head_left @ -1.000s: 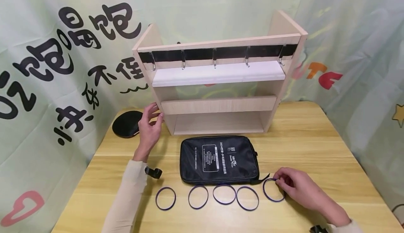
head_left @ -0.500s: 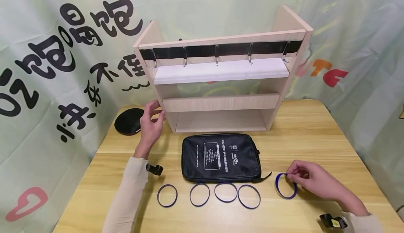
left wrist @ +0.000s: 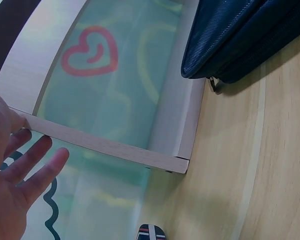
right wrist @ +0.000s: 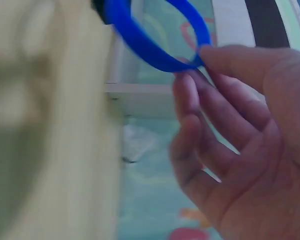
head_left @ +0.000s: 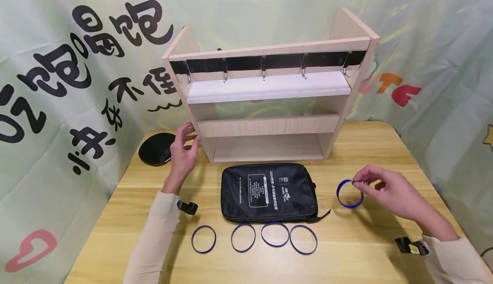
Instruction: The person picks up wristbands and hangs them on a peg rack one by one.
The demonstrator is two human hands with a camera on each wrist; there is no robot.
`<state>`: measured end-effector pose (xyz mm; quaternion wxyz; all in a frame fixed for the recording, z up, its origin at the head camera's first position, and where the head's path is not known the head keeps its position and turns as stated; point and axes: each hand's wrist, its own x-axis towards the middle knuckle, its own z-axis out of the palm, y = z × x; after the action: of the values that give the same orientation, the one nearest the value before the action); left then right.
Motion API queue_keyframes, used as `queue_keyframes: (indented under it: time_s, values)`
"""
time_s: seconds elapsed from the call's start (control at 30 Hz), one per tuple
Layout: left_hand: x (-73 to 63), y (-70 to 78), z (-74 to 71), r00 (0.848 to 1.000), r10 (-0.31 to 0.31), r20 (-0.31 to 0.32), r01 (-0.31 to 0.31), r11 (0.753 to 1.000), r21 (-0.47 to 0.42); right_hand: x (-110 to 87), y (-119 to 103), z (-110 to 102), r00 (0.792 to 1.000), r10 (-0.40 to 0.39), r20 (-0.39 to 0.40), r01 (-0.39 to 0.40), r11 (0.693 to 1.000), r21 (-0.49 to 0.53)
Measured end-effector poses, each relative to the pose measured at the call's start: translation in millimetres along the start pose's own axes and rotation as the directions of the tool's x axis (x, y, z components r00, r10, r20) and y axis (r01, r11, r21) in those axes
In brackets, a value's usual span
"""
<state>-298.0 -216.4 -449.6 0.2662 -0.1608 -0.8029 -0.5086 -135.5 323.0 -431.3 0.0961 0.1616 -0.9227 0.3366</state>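
My right hand (head_left: 394, 190) pinches a blue wristband-like ring (head_left: 350, 207) between thumb and fingertips, raised over the right side of the table. In the right wrist view, the blue ring (right wrist: 140, 45) hangs from the tips of the thumb and forefinger, the other fingers loosely bent. My left hand (head_left: 185, 152) rests with relaxed, spread fingers against the left side panel of a pale wooden rack (head_left: 269, 125). The left wrist view has those fingers (left wrist: 37, 157) at the panel's edge. Several metal hooks (head_left: 263, 74) hang bare from the rack's black strip (head_left: 283, 60).
Several more dark blue rings (head_left: 204, 252) lie in a row along the table front. Behind them is a black zipped case (head_left: 269, 192), in front of the rack. A black table tennis bat (head_left: 154, 149) lies left of the rack. Printed curtains (head_left: 269, 10) surround the table.
My right hand has picked up the rightmost ring, moved it to the right, then raised it and carried it farther back. My left hand has stayed at the rack's side.
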Motion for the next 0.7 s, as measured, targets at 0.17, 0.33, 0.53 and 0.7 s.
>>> queue_keyframes:
  time_s: [0.17,0.33,0.53,0.7]
  values:
    - [-1.5,-1.3,0.3,1.000,-0.013,-0.001,0.013,1.000,0.014,26.3,-26,-15,0.985,-0.106,-0.133,0.094,0.991,-0.095]
    - [-3.7,0.2,0.4,0.999,-0.026,-0.020,0.027,0.999,0.025,53.5,-44,-33,0.971,-0.152,-0.184,0.130,0.983,-0.128]
    - [-3.7,0.3,3.9,0.999,-0.034,-0.006,0.034,0.999,0.031,78.3,-59,-52,0.953,-0.143,-0.268,0.107,0.984,-0.146]
    - [-4.0,-0.3,3.5,0.999,-0.028,-0.022,0.029,0.999,0.037,92.1,-71,-61,0.932,-0.192,-0.308,0.150,0.977,-0.154]
